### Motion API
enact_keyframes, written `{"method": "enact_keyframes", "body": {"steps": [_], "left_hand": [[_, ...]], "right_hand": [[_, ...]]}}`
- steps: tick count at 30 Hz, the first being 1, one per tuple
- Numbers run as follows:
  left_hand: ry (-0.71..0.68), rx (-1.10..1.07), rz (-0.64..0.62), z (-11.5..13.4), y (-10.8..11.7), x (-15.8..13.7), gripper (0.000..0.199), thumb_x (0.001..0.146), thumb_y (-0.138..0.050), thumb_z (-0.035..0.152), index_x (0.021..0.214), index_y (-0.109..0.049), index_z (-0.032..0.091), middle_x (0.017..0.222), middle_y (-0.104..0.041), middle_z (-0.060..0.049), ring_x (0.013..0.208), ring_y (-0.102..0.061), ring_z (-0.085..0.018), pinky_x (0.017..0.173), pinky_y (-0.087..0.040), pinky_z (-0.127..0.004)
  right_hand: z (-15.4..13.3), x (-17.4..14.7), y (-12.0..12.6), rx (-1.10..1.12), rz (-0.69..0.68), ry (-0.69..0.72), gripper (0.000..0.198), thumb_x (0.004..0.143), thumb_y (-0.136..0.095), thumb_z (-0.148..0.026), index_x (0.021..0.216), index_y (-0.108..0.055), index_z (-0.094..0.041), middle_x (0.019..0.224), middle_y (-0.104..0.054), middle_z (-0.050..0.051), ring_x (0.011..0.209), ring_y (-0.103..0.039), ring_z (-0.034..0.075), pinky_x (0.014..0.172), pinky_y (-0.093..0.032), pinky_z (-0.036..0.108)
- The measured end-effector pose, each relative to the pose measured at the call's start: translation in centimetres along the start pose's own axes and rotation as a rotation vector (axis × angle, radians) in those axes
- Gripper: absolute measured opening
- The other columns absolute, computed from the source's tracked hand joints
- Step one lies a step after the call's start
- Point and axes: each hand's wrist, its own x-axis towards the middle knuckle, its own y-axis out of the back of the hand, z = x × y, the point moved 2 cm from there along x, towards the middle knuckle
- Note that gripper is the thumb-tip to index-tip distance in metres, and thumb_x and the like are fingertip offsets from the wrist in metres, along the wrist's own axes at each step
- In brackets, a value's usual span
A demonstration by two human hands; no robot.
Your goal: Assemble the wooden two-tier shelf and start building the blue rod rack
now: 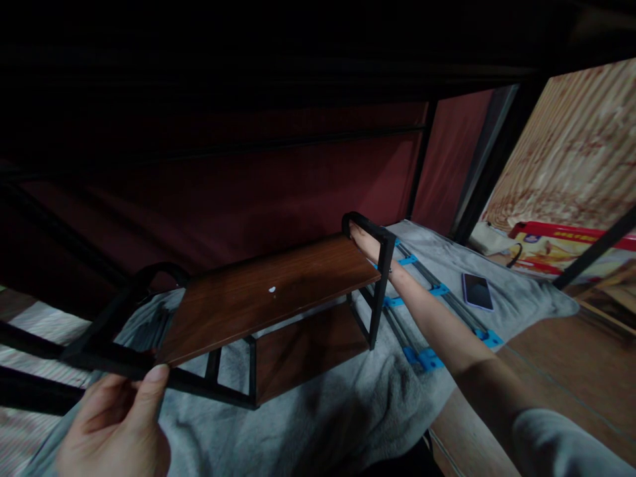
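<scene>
A small two-tier shelf rack with a brown wood-grain top board [273,285] and black end frames stands on a grey blanket [318,424]. Its lower board [313,351] shows beneath. My left hand [119,417] pinches the left end at the near corner, thumb on top at the board's edge and frame. At the other end, my right hand [365,244] shows through the black end frame [382,265], gripping the rack near its far right corner; its fingertips are partly hidden. A small white mark [271,289] lies on the top board.
Grey tubes with blue plastic joints [440,290] lie under and beside my right forearm. A phone [477,291] rests on the blanket farther right. Dark posts [497,159] and a dark overhang frame the space, with a reddish panel [278,185] behind. A red-and-yellow box [561,248] stands at right.
</scene>
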Motion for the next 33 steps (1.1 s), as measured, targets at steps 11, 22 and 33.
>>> {"method": "enact_keyframes", "body": {"steps": [11, 22, 33], "left_hand": [[-0.014, -0.093, 0.033, -0.9, 0.4, 0.3, 0.039, 0.057, -0.092, 0.025, 0.094, -0.078, 0.026, 0.094, -0.072, 0.007, 0.084, -0.060, -0.012, 0.104, -0.045, -0.032], [0.014, -0.111, 0.045, 0.3, -0.2, -0.3, 0.040, 0.056, -0.093, 0.029, 0.094, -0.079, 0.027, 0.091, -0.069, 0.005, 0.085, -0.058, -0.014, 0.117, -0.034, -0.046], [0.003, -0.071, 0.054, 0.3, 0.2, -0.4, 0.041, 0.058, -0.093, 0.030, 0.097, -0.080, 0.027, 0.096, -0.071, 0.003, 0.088, -0.059, -0.014, 0.118, -0.033, -0.049]], "right_hand": [[-0.6, -1.4, -0.1, -0.114, -0.032, 0.092, 0.043, 0.086, -0.058, -0.065, 0.072, -0.049, -0.025, 0.060, -0.050, -0.004, 0.065, -0.050, 0.017, 0.067, -0.047, 0.032], [0.3, -0.8, 0.3, -0.346, -0.049, 0.173, 0.036, 0.098, -0.050, -0.055, 0.090, -0.063, -0.022, 0.082, -0.067, 0.008, 0.097, -0.062, 0.026, 0.091, -0.052, 0.041], [1.1, -0.2, 0.9, -0.198, -0.189, 0.145, 0.037, 0.093, -0.053, -0.059, 0.080, -0.053, -0.024, 0.066, -0.054, -0.003, 0.069, -0.055, 0.017, 0.074, -0.050, 0.033]]}}
